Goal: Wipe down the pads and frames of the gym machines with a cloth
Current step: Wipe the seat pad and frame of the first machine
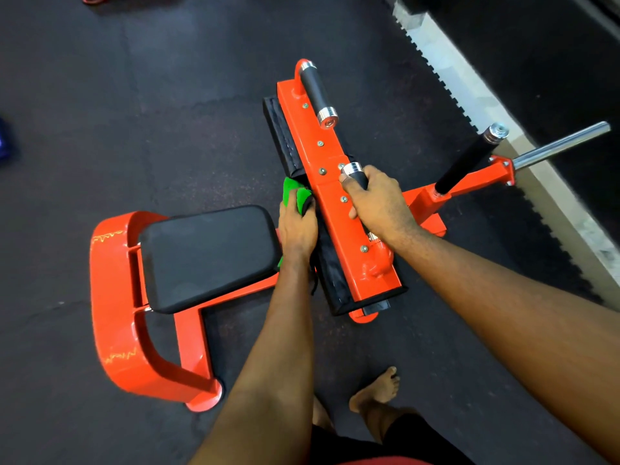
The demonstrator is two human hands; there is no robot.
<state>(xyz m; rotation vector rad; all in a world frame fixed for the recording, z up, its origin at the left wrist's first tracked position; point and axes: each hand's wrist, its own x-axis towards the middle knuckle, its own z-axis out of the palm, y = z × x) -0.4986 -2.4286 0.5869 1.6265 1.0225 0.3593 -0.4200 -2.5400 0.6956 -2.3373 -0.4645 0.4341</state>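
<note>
My left hand (297, 226) is curled round the green cloth (297, 196), bunched up in my fingers, and I've got it pressed against the side of the long black pad (281, 135), right where that pad meets the orange bar (330, 209) on top of it. A bit of green pokes out past my fingertips, and another scrap shows down by my wrist.

My right hand (375, 199) is wrapped round the near handle (357, 176), the black grip with the chrome cap that sticks up from the orange bar. Fingers closed round it, thumb lying along the bar's edge.

Further along the same bar sits the far handle (315, 92), nobody touching it. To my left is the black seat (208, 256), mounted on the curved orange frame (117, 297). Off to the right, an upright black grip (466, 162) and a chrome rod (560, 144) jut out from the orange arm.

All of it stands on dark rubber floor (134, 95), and my bare foot (379, 391) is planted just below the machine.
</note>
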